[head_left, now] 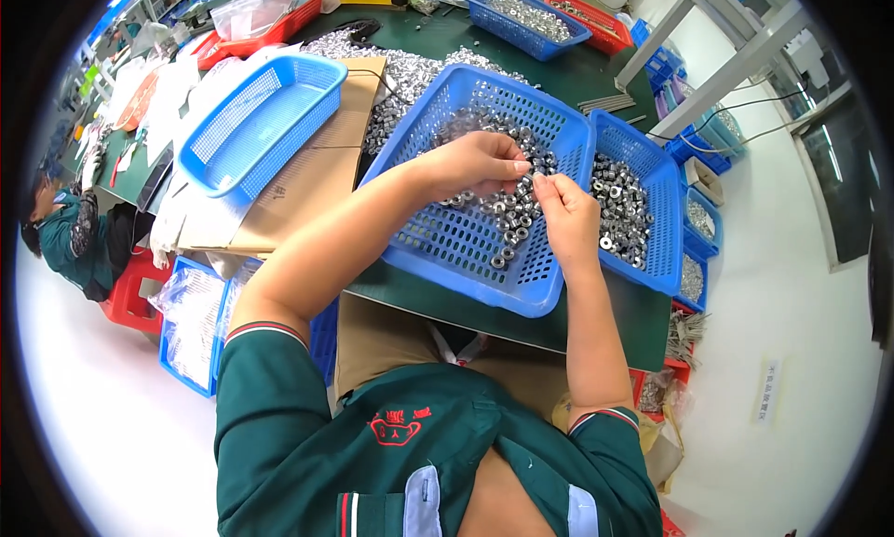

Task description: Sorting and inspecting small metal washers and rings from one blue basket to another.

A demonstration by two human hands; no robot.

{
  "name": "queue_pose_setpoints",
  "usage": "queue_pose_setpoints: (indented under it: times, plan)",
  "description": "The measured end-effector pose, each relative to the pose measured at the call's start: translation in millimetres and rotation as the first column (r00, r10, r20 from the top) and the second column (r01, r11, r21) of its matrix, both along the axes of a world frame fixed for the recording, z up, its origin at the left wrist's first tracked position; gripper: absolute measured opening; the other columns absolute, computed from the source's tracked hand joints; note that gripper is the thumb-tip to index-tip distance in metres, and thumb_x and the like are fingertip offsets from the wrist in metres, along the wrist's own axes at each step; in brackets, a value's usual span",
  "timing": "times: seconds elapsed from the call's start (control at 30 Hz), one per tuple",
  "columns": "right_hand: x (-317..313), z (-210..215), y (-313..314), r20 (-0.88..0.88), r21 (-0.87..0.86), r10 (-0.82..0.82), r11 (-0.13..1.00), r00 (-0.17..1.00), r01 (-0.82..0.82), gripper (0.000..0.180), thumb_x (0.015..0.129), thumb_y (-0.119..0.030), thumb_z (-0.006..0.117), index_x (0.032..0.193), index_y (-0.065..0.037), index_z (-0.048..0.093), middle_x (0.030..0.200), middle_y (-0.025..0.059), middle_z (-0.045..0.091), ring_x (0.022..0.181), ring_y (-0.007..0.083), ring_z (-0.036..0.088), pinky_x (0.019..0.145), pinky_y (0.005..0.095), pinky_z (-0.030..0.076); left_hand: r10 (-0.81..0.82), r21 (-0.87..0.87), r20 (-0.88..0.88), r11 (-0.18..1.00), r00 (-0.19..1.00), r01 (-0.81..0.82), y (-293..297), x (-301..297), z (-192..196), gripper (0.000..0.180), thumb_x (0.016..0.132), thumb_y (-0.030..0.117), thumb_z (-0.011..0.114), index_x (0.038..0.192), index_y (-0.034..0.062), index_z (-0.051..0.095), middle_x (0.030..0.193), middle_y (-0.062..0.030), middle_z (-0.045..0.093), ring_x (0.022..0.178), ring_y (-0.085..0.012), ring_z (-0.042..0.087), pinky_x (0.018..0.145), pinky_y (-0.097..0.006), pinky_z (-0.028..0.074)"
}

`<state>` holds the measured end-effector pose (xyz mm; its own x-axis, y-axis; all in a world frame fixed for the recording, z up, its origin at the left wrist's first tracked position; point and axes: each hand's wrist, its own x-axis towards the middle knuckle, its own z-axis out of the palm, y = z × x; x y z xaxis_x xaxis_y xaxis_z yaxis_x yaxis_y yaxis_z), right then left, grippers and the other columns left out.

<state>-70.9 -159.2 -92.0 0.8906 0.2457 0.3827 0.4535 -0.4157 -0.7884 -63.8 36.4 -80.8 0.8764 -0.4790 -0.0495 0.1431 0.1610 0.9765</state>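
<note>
Small silver nuts [507,216] lie heaped in a blue perforated basket [438,248] on the green table [577,76]. The left hand [470,164] and right hand [566,211] meet above them, fingertips pinched on something too small to identify. A second basket [643,211] alongside holds more nuts; a third basket [261,118] is empty.

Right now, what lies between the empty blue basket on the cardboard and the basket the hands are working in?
In the head view, flat brown cardboard and a heap of silvery nuts lie between the empty blue basket and the middle basket.
</note>
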Motion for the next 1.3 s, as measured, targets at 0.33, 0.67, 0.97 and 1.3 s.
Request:
queue_pose_setpoints:
  times: [0.33,0.67,0.97,1.3]
  plan:
    - [-1.9,4.7,1.0,0.087,-0.043,0.032,0.999,0.996,-0.029,0.025,0.087,-0.018,0.065,0.071,-0.001,0.055,0.060,0.0088,0.050,0.051,0.0170,0.046,0.049,0.0316,0.038,-0.014,-0.044,-0.102,0.999,0.995,0.009,0.5,2.9,-7.3,0.022,0.092,0.026,0.062,0.087,0.0055,0.055,0.070,-0.0026,0.059,0.050,-0.0046,0.040,0.045,-0.020,0.029]
    - [-10.2,9.9,4.8,0.348,-0.191,0.044,0.981,0.936,0.024,0.016,0.083,-0.014,0.066,0.075,-0.005,0.057,0.064,0.0106,0.057,0.057,0.0300,0.057,0.051,0.0378,0.043,-0.028,-0.120,-0.250,0.993,0.968,-0.002,-1.3,-1.2,-4.1,0.022,0.092,0.022,0.062,0.081,0.0068,0.051,0.066,-0.0039,0.056,0.046,-0.0047,0.037,0.041,-0.019,0.025]
    - [-3.1,7.6,1.1,-0.057,-0.053,0.037,0.998,0.998,-0.040,0.037,0.092,-0.027,0.060,0.066,-0.001,0.056,0.049,0.0055,0.046,0.046,0.0107,0.041,0.045,0.0306,0.034,0.000,-0.008,-0.040,1.000,0.999,-0.001,2.5,2.2,1.0,0.017,0.090,0.017,0.063,0.091,0.0018,0.056,0.076,-0.0092,0.062,0.054,-0.0056,0.043,0.048,-0.018,0.032]
    - [-2.5,0.3,-1.7,0.001,-0.087,0.031,0.996,1.000,-0.031,0.043,0.092,-0.032,0.059,0.062,-0.002,0.050,0.048,0.0111,0.044,0.042,0.0200,0.041,0.045,0.0356,0.034,-0.234,0.740,0.357,0.662,0.905,-0.120,17.7,8.3,-12.3,0.022,0.077,0.018,0.067,0.092,0.0052,0.058,0.082,-0.0070,0.064,0.064,-0.0191,0.058,0.057,-0.031,0.046]
